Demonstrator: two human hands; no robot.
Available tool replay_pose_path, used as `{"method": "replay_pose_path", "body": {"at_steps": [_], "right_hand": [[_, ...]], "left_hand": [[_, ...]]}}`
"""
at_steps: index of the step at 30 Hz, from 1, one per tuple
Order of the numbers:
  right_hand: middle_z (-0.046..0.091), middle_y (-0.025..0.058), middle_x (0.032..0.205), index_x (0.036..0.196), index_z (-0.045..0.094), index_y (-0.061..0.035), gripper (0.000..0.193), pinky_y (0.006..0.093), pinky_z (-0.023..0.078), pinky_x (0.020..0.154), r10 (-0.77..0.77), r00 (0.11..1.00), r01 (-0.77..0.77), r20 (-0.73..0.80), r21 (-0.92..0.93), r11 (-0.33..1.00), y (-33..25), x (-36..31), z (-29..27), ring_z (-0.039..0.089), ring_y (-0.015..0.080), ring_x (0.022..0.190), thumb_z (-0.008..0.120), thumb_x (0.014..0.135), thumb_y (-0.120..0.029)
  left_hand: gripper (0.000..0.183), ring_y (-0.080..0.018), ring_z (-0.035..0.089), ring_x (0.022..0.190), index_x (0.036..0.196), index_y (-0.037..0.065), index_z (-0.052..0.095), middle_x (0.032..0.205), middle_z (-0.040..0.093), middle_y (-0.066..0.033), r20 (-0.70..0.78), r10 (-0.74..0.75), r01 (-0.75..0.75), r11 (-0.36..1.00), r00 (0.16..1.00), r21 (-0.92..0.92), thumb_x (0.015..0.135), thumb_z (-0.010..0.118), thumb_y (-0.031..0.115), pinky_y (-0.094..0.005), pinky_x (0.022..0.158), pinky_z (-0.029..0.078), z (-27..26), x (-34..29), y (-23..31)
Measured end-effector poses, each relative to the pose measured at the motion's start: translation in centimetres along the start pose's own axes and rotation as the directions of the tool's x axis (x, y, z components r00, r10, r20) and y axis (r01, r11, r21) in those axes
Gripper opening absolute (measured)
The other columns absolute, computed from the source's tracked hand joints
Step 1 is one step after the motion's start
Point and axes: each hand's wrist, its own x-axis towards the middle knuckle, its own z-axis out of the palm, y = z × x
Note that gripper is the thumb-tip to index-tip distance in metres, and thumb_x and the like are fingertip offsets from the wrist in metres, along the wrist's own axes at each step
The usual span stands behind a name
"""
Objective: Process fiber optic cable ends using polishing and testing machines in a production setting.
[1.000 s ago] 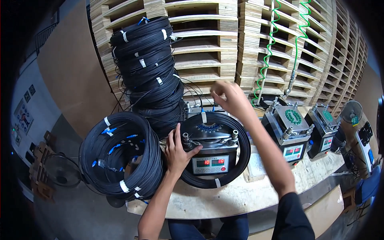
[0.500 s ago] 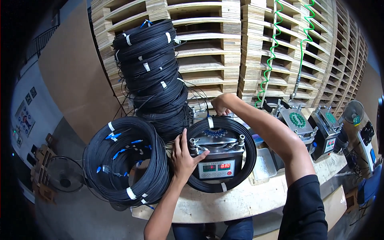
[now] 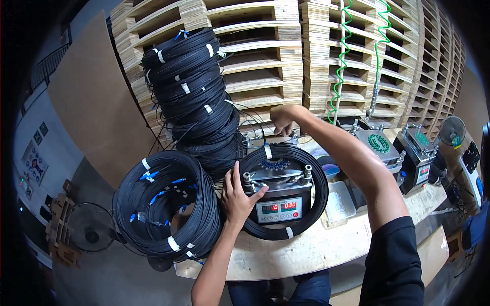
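In front of me stands a metal-topped machine (image 3: 301, 194) with a lit red digit panel and a ring of blue pieces on top. A black cable coil (image 3: 321, 199) with white ties encircles it. My left hand (image 3: 237, 198) lies along the coil's left side, fingers extended, thumb apart over the machine's front left post. Beyond the coil's far edge, my right hand (image 3: 283, 120) hangs with its fingers bent downward and drawn together. Whatever they hold, if anything, is too small to make out. Thin cables (image 3: 250, 113) run close to it.
A wide cable coil (image 3: 206, 209) with blue connectors inside stands at the left. Behind it rises a tall stack of black coils (image 3: 196, 109). At the right are a clear tray (image 3: 341, 201) and a machine with green pieces (image 3: 378, 144). Wooden pallets (image 3: 291, 58) line the back.
My right hand has risen slightly from the coil's far edge. My left hand keeps its place on the coil. The panel's left digits have changed, and the view has shifted a little.
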Motion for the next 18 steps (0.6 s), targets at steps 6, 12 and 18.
{"method": "replay_pose_path", "body": {"at_steps": [6, 12, 18], "right_hand": [[0.073, 0.0159, 0.082, 0.086, 0.067, 0.0024, 0.014, 0.0306, 0.059, 0.057, -0.101, 0.989, 0.122, -0.111, 0.198, 0.973, 2.1, -2.4, 1.4, 0.072, 0.0212, 0.069, 0.069, 0.09, -0.011], [0.068, 0.0173, 0.073, 0.084, 0.068, 0.0025, 0.021, 0.039, 0.052, 0.063, -0.303, 0.8, 0.365, -0.518, 0.019, 0.931, 7.7, -1.4, 7.8, 0.068, 0.0251, 0.07, 0.078, 0.08, -0.015], [0.069, 0.0222, 0.077, 0.081, 0.067, 0.0008, 0.024, 0.0433, 0.052, 0.067, -0.186, 0.751, 0.345, -0.634, 0.136, 0.929, 7.1, -2.3, 9.7, 0.069, 0.0369, 0.076, 0.081, 0.08, -0.019]], "left_hand": [[0.072, -0.0349, 0.054, 0.117, 0.137, 0.006, 0.054, 0.131, 0.05, -0.0198, -0.196, 0.32, -0.307, 0.947, 0.927, 0.095, 0.081, 0.077, 0.043, -0.0497, 0.103, 0.043, -1.2, 0.7, 1.8], [0.016, -0.0299, 0.063, 0.105, 0.098, 0.006, 0.072, 0.096, 0.066, -0.0141, 0.0, 0.551, -0.55, 0.833, 0.835, 0.059, 0.084, 0.066, 0.004, -0.047, 0.107, 0.041, -0.8, 13.0, 9.9], [0.022, -0.0303, 0.069, 0.106, 0.103, 0.006, 0.075, 0.111, 0.072, -0.0137, 0.765, -0.003, -0.473, 0.784, 0.644, 0.402, 0.082, 0.067, 0.008, -0.0456, 0.089, 0.054, 3.6, 20.8, 8.8]]}}
